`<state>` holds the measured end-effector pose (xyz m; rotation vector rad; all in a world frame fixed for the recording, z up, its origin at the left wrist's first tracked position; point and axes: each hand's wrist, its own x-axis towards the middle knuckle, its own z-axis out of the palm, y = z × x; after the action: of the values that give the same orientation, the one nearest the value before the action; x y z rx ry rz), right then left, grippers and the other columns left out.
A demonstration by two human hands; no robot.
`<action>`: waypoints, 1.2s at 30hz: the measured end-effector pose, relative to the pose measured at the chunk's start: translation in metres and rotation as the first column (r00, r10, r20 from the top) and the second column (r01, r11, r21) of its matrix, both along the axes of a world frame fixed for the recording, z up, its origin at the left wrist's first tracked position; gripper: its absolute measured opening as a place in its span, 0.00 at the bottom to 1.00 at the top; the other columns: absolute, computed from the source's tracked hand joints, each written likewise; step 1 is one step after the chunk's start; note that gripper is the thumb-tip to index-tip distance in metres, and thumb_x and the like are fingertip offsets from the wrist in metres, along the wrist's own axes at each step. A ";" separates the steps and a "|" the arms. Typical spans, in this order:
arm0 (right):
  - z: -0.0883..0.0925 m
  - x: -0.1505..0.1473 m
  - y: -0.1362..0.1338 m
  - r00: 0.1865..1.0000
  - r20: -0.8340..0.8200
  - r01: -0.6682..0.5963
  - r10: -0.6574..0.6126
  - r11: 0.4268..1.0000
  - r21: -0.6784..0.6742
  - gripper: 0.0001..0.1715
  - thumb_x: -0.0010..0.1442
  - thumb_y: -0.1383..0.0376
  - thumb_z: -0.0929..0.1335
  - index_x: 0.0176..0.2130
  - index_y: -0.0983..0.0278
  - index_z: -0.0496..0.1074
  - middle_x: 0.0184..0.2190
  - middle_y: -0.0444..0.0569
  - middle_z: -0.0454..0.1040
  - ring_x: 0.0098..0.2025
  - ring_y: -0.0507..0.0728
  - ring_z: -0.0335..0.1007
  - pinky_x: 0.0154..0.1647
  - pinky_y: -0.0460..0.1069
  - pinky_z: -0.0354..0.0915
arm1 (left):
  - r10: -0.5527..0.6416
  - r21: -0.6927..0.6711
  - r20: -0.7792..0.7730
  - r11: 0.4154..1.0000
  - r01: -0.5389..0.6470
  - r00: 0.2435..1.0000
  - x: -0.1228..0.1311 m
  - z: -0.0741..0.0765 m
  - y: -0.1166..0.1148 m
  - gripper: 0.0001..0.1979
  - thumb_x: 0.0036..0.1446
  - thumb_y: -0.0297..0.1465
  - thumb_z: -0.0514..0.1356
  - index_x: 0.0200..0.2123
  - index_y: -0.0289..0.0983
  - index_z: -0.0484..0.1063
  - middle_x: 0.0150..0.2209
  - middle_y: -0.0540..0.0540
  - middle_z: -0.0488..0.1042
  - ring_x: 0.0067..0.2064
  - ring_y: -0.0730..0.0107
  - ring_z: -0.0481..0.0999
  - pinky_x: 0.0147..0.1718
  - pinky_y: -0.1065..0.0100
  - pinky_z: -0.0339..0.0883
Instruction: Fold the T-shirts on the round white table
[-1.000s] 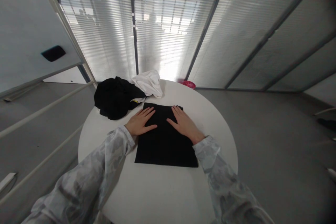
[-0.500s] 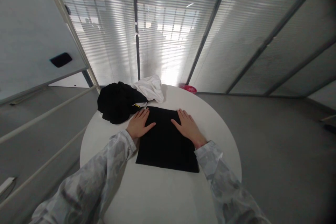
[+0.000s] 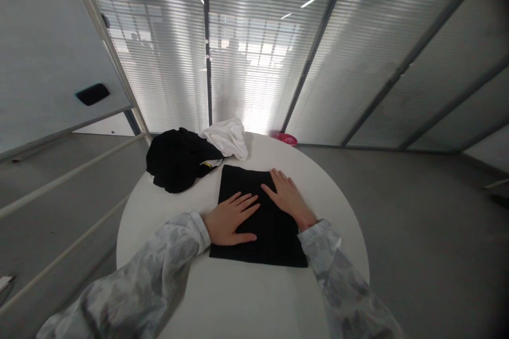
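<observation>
A black folded cloth [image 3: 274, 233], roughly rectangular, lies flat on the round white table [image 3: 238, 302]. What kind of garment or fabric it is cannot be made out. My left hand [image 3: 230, 220] rests palm down across its left half, fingers stretched out and spread. Along the upper right edge of the cloth lies my right hand [image 3: 287, 196], flat and open, its thumb pointing inward over the black fabric. Neither hand grips anything. Both wrists come out of grey-and-white camouflage sleeves.
Beyond my left hand, a bunched black cloth [image 3: 175, 161] and a crumpled white cloth [image 3: 228, 137] lie together at the table's back left. A pink basket [image 3: 286, 139] stands behind the table. A whiteboard [image 3: 47, 53] on a pale frame is at left; glass partitions with blinds stand behind.
My left hand has moved from the cloth's upper left corner down and inward onto its left half. My right hand stays at the upper right edge. The view has shifted slightly.
</observation>
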<state>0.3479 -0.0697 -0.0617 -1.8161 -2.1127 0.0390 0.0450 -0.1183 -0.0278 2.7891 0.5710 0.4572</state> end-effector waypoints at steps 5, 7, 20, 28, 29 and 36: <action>0.006 0.002 0.001 0.995 0.095 0.025 -0.016 0.995 -0.094 0.51 0.78 0.38 0.54 0.83 0.66 0.50 0.83 0.56 0.50 0.85 0.67 0.43 0.83 0.67 0.45 | -0.157 -0.041 -0.008 0.987 0.157 0.988 0.000 0.008 -0.014 0.49 0.72 0.59 0.58 0.83 0.38 0.50 0.82 0.33 0.51 0.82 0.41 0.53 0.81 0.41 0.44; 0.007 0.001 0.001 0.994 0.113 0.027 -0.016 0.994 -0.102 0.51 0.78 0.38 0.54 0.83 0.66 0.50 0.83 0.55 0.49 0.85 0.66 0.43 0.84 0.67 0.44 | -0.210 -0.059 -0.013 0.976 0.209 0.978 0.000 0.011 -0.018 0.47 0.73 0.58 0.58 0.83 0.39 0.51 0.82 0.34 0.49 0.82 0.41 0.52 0.81 0.41 0.43; 0.038 -0.017 -0.032 0.977 0.208 -0.063 0.048 0.996 0.068 0.42 0.80 0.49 0.55 0.80 0.71 0.57 0.81 0.60 0.55 0.84 0.67 0.47 0.84 0.68 0.42 | -0.026 -0.204 0.184 0.977 0.064 0.983 -0.013 0.007 0.012 0.33 0.77 0.49 0.57 0.78 0.45 0.63 0.75 0.40 0.70 0.74 0.52 0.71 0.77 0.47 0.59; 0.023 -0.051 -0.086 0.953 0.123 -0.274 0.278 0.961 -0.043 0.45 0.81 0.42 0.57 0.82 0.64 0.52 0.83 0.54 0.51 0.84 0.64 0.47 0.84 0.66 0.50 | 0.253 -0.080 -0.023 0.964 -0.254 0.967 -0.033 -0.012 0.045 0.40 0.77 0.56 0.52 0.83 0.44 0.52 0.83 0.42 0.50 0.83 0.50 0.51 0.81 0.42 0.47; 0.020 -0.048 -0.088 0.956 0.117 -0.267 0.270 0.963 -0.043 0.46 0.80 0.41 0.57 0.83 0.62 0.50 0.83 0.53 0.49 0.84 0.65 0.46 0.84 0.66 0.50 | 0.264 -0.077 -0.028 0.961 -0.266 0.964 -0.034 -0.013 0.046 0.41 0.77 0.57 0.52 0.83 0.44 0.52 0.83 0.42 0.49 0.83 0.49 0.51 0.81 0.42 0.46; 0.014 -0.011 -0.080 0.990 0.084 -0.108 0.112 0.993 -0.046 0.51 0.78 0.36 0.57 0.84 0.61 0.46 0.84 0.53 0.47 0.84 0.66 0.45 0.83 0.66 0.53 | 0.296 -0.065 -0.025 0.953 -0.297 0.955 -0.034 -0.016 0.045 0.43 0.76 0.59 0.52 0.84 0.46 0.49 0.83 0.42 0.48 0.83 0.48 0.52 0.80 0.43 0.47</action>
<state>0.3370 -0.1492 -0.0476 -1.7522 -2.2874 0.0323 0.0110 -0.0734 -0.0438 2.6517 0.9978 0.4666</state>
